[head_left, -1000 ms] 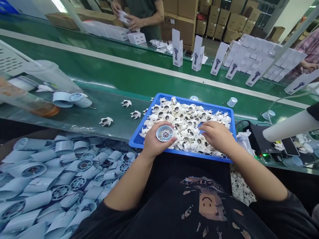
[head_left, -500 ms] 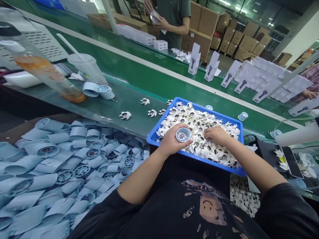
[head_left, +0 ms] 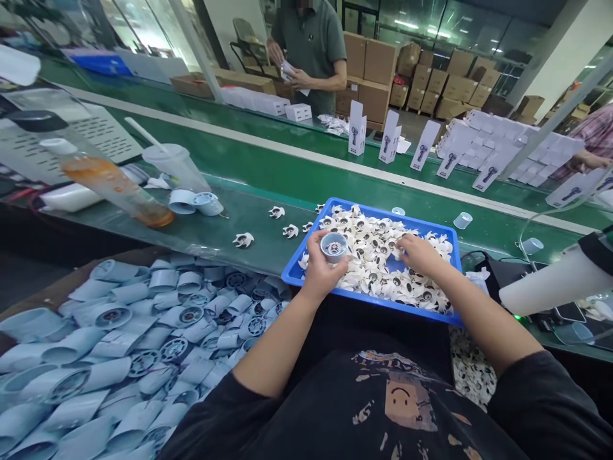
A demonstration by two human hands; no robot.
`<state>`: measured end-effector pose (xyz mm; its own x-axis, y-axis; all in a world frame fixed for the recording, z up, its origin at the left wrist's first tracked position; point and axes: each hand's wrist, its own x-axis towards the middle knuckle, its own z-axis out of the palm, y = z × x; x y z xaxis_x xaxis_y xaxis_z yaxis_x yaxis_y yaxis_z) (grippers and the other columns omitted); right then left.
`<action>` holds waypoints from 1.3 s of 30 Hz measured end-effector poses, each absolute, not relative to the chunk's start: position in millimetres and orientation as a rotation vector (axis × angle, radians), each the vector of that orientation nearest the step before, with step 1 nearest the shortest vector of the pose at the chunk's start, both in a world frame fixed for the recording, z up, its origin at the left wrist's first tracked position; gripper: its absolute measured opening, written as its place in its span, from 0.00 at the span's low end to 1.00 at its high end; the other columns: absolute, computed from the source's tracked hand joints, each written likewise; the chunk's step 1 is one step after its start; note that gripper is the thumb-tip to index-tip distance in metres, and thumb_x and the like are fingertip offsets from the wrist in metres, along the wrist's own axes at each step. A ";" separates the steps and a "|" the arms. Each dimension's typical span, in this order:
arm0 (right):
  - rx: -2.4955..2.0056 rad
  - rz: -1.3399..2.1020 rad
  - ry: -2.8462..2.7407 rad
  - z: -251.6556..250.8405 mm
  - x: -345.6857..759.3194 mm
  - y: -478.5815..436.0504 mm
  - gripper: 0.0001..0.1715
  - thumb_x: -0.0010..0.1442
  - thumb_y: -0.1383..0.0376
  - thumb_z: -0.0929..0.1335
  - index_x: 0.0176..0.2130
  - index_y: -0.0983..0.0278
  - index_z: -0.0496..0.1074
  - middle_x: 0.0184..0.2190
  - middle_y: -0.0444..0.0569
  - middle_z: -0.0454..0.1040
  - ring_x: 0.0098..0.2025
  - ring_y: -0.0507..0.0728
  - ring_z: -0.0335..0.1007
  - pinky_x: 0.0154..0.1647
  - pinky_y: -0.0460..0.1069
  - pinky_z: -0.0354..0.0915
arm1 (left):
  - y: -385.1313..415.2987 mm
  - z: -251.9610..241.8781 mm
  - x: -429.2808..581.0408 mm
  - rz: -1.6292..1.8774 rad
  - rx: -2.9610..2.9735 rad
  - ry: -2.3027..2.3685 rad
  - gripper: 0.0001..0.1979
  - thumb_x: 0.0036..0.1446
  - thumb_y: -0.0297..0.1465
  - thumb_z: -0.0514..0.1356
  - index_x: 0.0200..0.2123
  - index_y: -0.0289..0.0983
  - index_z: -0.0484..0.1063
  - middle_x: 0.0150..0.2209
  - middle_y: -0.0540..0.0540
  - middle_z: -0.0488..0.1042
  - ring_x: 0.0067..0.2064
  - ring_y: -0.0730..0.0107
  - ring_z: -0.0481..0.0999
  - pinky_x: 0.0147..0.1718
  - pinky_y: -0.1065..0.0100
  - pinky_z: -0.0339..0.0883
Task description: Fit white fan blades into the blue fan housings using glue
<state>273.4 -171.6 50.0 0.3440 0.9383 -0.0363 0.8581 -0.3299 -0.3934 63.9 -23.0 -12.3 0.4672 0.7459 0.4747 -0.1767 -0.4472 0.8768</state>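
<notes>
My left hand (head_left: 322,265) is closed around a light-blue cylindrical fan housing (head_left: 334,248), its open end turned up and a round motor part showing inside. It is over the left part of a blue tray (head_left: 287,271) heaped with white fan impellers (head_left: 371,278). My right hand (head_left: 419,253) reaches into the tray's right half with fingertips pinched at a white impeller (head_left: 396,245). The fingers partly hide that grip. Bare blue tray bottom shows just below the fingertips.
Loose impellers (head_left: 243,240) lie on the green bench left of the tray. Many blue housings (head_left: 158,348) fill a bin at lower left. A bottle (head_left: 117,185) and a plastic cup (head_left: 175,167) stand at left. White boxes (head_left: 389,137) and a person (head_left: 311,57) are across the conveyor.
The camera view has tilted up and shifted slightly. My left hand with the housing has moved a little left relative to the tray. My right fingers remain among the impellers, where some tray bottom now shows.
</notes>
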 end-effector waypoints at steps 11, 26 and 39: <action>-1.527 0.744 -1.097 67.6 182.9 -242.3 0.26 0.65 0.44 0.57 0.49 0.61 0.61 0.34 0.48 0.70 0.31 0.53 0.70 0.36 0.50 0.70 | -85.1 48.5 32.5 0.816 2.216 -0.022 0.29 0.52 0.37 0.66 0.57 0.43 0.66 0.53 0.42 0.75 0.53 0.55 0.75 0.54 0.55 0.69; -1.772 0.146 -1.602 86.0 161.8 -237.7 0.08 0.59 0.60 0.72 0.40 0.57 0.79 0.34 0.45 0.63 0.37 0.53 0.61 0.42 0.51 0.61 | -114.6 49.9 26.0 1.135 2.442 0.007 0.26 0.56 0.29 0.64 0.58 0.42 0.65 0.47 0.44 0.79 0.49 0.61 0.79 0.53 0.61 0.72; -1.677 0.165 -1.414 65.7 175.7 -319.0 0.09 0.65 0.63 0.66 0.35 0.60 0.77 0.38 0.49 0.70 0.39 0.52 0.70 0.40 0.47 0.69 | -46.2 40.0 45.2 0.859 2.386 0.103 0.31 0.49 0.45 0.68 0.55 0.44 0.69 0.54 0.41 0.72 0.55 0.53 0.72 0.55 0.51 0.68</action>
<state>175.7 -319.0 65.7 0.3348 0.8389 0.4291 0.7174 0.0682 -0.6933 45.2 -46.2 40.0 0.7882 0.2617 0.5570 -0.1223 -0.8204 0.5585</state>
